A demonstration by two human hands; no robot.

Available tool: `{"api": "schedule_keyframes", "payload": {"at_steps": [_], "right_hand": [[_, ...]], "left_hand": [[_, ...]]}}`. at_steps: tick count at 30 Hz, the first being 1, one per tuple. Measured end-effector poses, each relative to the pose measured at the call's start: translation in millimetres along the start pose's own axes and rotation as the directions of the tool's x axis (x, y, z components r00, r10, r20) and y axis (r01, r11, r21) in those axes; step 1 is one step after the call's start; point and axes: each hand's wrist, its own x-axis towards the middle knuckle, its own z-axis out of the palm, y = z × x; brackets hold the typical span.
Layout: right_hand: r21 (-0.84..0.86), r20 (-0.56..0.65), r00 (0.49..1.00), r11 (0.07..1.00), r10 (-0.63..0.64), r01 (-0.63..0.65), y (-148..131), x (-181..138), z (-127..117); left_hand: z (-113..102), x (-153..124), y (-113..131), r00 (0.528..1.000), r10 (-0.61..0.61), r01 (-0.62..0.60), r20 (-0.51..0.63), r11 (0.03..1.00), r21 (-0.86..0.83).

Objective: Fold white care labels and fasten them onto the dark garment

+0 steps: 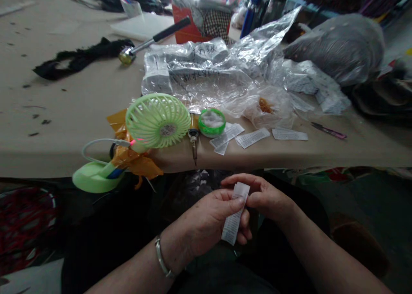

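Observation:
My left hand (212,216) is closed on a white printed fabric label (232,227), with the thumb pressed on its face. The label is a narrow strip held slanting over my lap, with small lines of print. My right hand (273,199) is closed at the label's upper right edge, its thumb beside the strip and its index finger curved past the top. Part of its grip is hidden. On the table edge ahead lie more loose printed labels (253,137). Beside them are a green round tub (211,123) with white stuff inside and a seam ripper-like tool (193,146), tip towards me.
A light green fan (157,121) leans at the table edge, with orange tape (128,159) around its stand. Clear plastic bags (206,81) cover the middle of the table (80,113). Thread snips (328,131) lie at the right. A metal-headed hammer (154,40) rests further back.

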Motion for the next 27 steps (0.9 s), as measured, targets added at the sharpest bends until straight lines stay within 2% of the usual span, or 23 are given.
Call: {"api": "schedule_keyframes", "payload": {"at_steps": [2,5,11,17,20,22,23,25,27], "right_hand": [[0.052,0.112,0.994,0.998,0.019,-0.025,1.3,3.0,-5.3],[0.101,0.201,0.979,0.994,0.023,-0.044,5.3,7.0,-9.8],[0.120,0.160,0.984,0.988,0.076,-0.096,12.7,7.8,-6.4],[0.170,0.161,0.987,0.984,0.027,-0.055,14.3,6.3,-0.3],[-0.023,0.014,0.999,0.999,-0.046,0.047,9.0,2.0,3.3],[-0.300,-0.106,0.983,0.948,-0.149,0.112,3.6,-2.8,6.4],[-0.457,-0.139,0.965,0.879,-0.222,0.136,0.9,-5.3,8.0],[-0.714,-0.129,0.921,0.679,-0.368,0.172,-3.3,-9.9,11.5],[-0.843,-0.064,0.889,0.501,-0.453,0.195,-5.2,-12.6,14.8]], "left_hand": [[0.3,0.5,-1.5,0.999,-0.029,0.029,0.043,1.000,0.003],[1.5,1.2,-4.0,0.997,-0.048,0.048,0.067,0.999,0.003],[1.0,3.2,-8.8,0.996,-0.066,0.068,0.052,0.997,-0.035],[-1.5,4.6,-9.0,0.997,-0.029,0.034,0.073,0.998,-0.062],[-3.2,3.4,-8.1,1.000,-0.017,0.019,0.024,0.999,-0.049],[-4.4,2.4,-7.6,1.000,-0.002,0.002,-0.007,0.999,-0.044],[-4.9,2.2,-7.4,1.000,0.008,-0.009,-0.020,0.999,-0.044],[-5.4,2.4,-7.3,0.999,0.028,-0.029,-0.042,0.999,-0.036],[-5.1,3.2,-7.4,0.997,0.039,-0.041,-0.066,0.999,-0.022]]}}
